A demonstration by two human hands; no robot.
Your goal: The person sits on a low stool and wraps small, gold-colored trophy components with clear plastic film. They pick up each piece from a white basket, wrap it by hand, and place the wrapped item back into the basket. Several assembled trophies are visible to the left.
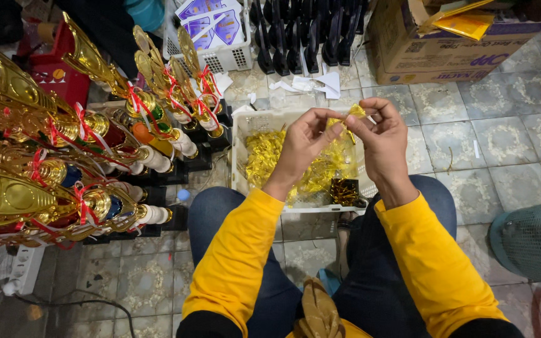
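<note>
My left hand and my right hand are raised together over a white plastic basket. Both pinch a small shiny gold ribbon piece between fingertips. The basket holds a heap of gold ribbon pieces and one dark gold bow. I sit with knees in blue jeans on either side of the basket, and my sleeves are yellow.
Several gold trophies with red ribbons stand on the left on black bases. A cardboard box is at the back right, black trophy bases behind the basket, a white crate of cards beside them. A green fan grille is at right.
</note>
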